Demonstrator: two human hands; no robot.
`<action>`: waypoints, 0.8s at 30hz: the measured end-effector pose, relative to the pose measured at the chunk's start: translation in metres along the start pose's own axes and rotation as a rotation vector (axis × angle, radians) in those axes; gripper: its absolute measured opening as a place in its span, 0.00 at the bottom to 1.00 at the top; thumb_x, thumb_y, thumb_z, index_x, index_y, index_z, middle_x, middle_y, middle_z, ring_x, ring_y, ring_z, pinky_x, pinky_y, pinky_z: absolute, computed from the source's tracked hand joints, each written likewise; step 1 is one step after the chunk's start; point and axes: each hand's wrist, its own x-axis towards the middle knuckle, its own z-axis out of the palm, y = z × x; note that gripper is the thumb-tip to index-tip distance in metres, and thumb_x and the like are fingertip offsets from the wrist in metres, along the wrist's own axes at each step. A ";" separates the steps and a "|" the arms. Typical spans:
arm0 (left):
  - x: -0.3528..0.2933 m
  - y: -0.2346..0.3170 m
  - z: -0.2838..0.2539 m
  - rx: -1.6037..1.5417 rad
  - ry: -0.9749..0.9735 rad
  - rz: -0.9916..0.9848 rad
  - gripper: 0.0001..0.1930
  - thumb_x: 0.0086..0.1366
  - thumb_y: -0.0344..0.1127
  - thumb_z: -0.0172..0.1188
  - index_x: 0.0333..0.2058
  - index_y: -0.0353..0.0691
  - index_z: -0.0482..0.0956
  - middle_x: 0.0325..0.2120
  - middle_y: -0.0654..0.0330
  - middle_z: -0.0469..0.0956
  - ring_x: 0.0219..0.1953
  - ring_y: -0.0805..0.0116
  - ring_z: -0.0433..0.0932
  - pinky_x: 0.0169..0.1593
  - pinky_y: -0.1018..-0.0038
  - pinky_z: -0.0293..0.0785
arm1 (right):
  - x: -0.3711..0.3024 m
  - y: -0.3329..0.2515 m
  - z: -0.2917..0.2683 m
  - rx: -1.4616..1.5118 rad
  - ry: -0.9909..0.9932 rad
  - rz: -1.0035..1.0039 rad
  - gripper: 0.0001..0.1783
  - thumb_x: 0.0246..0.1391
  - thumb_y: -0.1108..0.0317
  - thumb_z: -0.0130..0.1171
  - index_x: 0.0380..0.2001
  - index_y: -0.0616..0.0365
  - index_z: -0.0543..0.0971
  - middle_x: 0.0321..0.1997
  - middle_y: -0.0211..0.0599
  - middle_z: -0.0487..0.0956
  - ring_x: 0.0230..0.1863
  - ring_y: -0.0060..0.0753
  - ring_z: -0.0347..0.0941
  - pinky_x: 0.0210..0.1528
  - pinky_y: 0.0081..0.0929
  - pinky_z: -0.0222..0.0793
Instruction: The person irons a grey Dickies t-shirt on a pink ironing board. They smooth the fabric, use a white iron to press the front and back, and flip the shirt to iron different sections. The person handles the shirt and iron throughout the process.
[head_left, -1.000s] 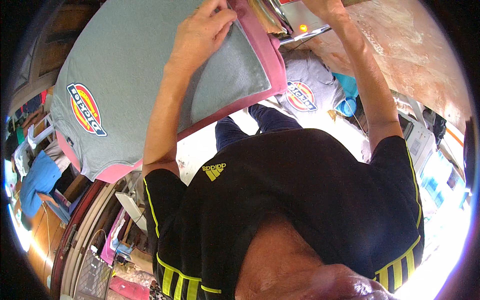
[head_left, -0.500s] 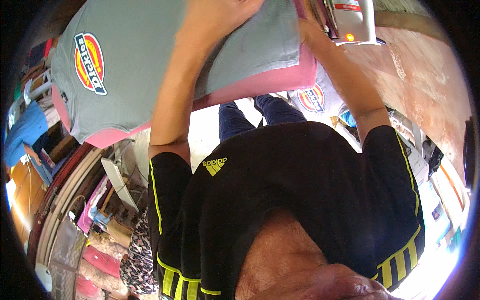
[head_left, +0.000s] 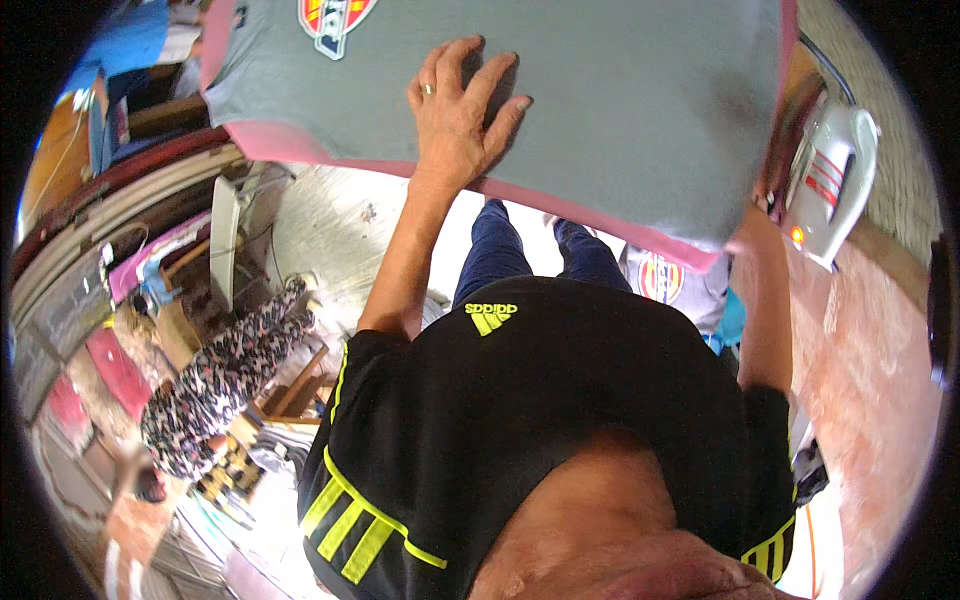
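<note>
A grey T-shirt (head_left: 620, 110) with a red, yellow and blue print is stretched over a pink ironing board (head_left: 640, 237). The board's pink cover shows along the near edge. My left hand (head_left: 455, 125) lies on the cloth near that edge, fingers spread, palm down, a ring on one finger. At the right end of the board, my right hand (head_left: 757, 222) is at the shirt's edge; its fingers are mostly hidden. Just beyond it stands a white iron (head_left: 835, 175) with an orange light lit and a dark cord.
Another grey printed shirt (head_left: 665, 275) hangs or lies below the board on the right. To the left are a white panel (head_left: 224, 245), piled fabrics and a person in patterned clothing (head_left: 215, 390). A person in blue (head_left: 130, 40) is at the far left.
My left hand has come down flat onto the shirt, nearer the board's front edge. My right hand has drawn nearer along the right end. The view has shifted, showing more of the iron.
</note>
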 end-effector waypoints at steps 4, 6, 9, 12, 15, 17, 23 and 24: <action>-0.030 -0.030 -0.022 0.093 0.007 -0.109 0.29 0.63 0.62 0.61 0.59 0.57 0.76 0.64 0.51 0.64 0.68 0.45 0.59 0.66 0.43 0.51 | -0.014 0.018 -0.003 0.020 -0.031 0.084 0.29 0.60 0.65 0.58 0.63 0.64 0.69 0.62 0.42 0.73 0.57 0.37 0.70 0.62 0.34 0.62; -0.032 -0.044 -0.034 0.118 -0.024 -0.138 0.28 0.64 0.60 0.61 0.59 0.57 0.77 0.64 0.52 0.64 0.68 0.46 0.59 0.66 0.44 0.51 | -0.021 0.023 -0.005 0.012 -0.015 0.128 0.30 0.61 0.64 0.58 0.64 0.64 0.68 0.63 0.41 0.72 0.58 0.36 0.70 0.62 0.34 0.61; -0.039 -0.080 -0.055 0.145 -0.014 -0.185 0.26 0.65 0.58 0.61 0.59 0.56 0.77 0.64 0.54 0.65 0.68 0.48 0.60 0.66 0.45 0.51 | -0.037 0.028 -0.009 0.031 0.014 0.193 0.31 0.62 0.62 0.58 0.65 0.64 0.67 0.65 0.40 0.72 0.58 0.34 0.69 0.63 0.33 0.60; -0.053 -0.128 -0.077 0.175 0.037 -0.269 0.22 0.66 0.53 0.61 0.55 0.54 0.79 0.61 0.55 0.69 0.66 0.52 0.64 0.64 0.46 0.54 | -0.057 0.025 0.004 0.234 0.123 0.198 0.33 0.62 0.62 0.59 0.66 0.65 0.65 0.67 0.39 0.70 0.61 0.33 0.67 0.66 0.33 0.58; -0.066 -0.183 -0.101 0.182 0.086 -0.339 0.18 0.68 0.45 0.59 0.55 0.50 0.80 0.59 0.55 0.72 0.64 0.54 0.68 0.65 0.51 0.58 | -0.080 0.008 0.044 0.371 0.329 0.064 0.35 0.61 0.65 0.60 0.68 0.62 0.62 0.70 0.41 0.66 0.69 0.36 0.61 0.70 0.35 0.54; -0.067 -0.223 -0.116 0.165 0.104 -0.318 0.17 0.68 0.38 0.57 0.55 0.47 0.80 0.59 0.55 0.73 0.62 0.54 0.70 0.65 0.55 0.62 | -0.082 0.012 0.072 0.247 0.504 -0.125 0.37 0.58 0.69 0.61 0.69 0.61 0.61 0.71 0.43 0.64 0.72 0.38 0.59 0.71 0.36 0.54; -0.069 -0.318 -0.157 -0.014 0.088 -0.199 0.21 0.59 0.29 0.54 0.52 0.38 0.81 0.57 0.49 0.74 0.60 0.48 0.71 0.65 0.60 0.66 | -0.066 0.005 0.133 -0.390 0.869 -0.262 0.36 0.46 0.83 0.63 0.62 0.58 0.70 0.63 0.45 0.74 0.68 0.42 0.67 0.69 0.37 0.62; -0.059 -0.333 -0.157 -0.041 0.042 -0.145 0.22 0.57 0.29 0.56 0.52 0.38 0.81 0.57 0.47 0.74 0.60 0.48 0.71 0.64 0.61 0.66 | -0.069 -0.006 0.137 -0.453 0.906 -0.275 0.34 0.44 0.84 0.59 0.59 0.58 0.72 0.60 0.45 0.77 0.64 0.45 0.72 0.65 0.39 0.66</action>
